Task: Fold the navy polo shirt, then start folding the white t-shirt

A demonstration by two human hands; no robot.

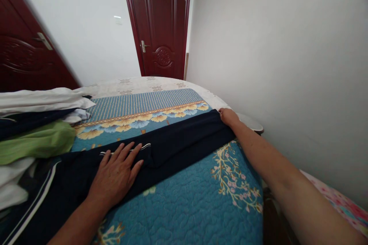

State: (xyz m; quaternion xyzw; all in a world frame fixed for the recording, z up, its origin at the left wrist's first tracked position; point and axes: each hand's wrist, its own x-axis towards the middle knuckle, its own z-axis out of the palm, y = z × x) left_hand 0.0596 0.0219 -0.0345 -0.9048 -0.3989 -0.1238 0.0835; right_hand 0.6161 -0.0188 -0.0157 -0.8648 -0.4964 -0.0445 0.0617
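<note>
Navy track garment (184,141) lies doubled across blue quilted bedspread (227,195), the one piece laid out so far. Your left hand (113,176) presses flat on it, fingers spread apart, while your right hand (228,116) curls its fingers together over the far edge. One heap of clothes (34,141) waits beside them, number of pieces hidden; two dark red doors (161,26) stand beyond

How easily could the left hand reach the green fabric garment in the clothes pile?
Probably easily: the left hand lies flat on the dark navy garment, close to the green fabric garment, and only soft cloth lies between them.
</note>
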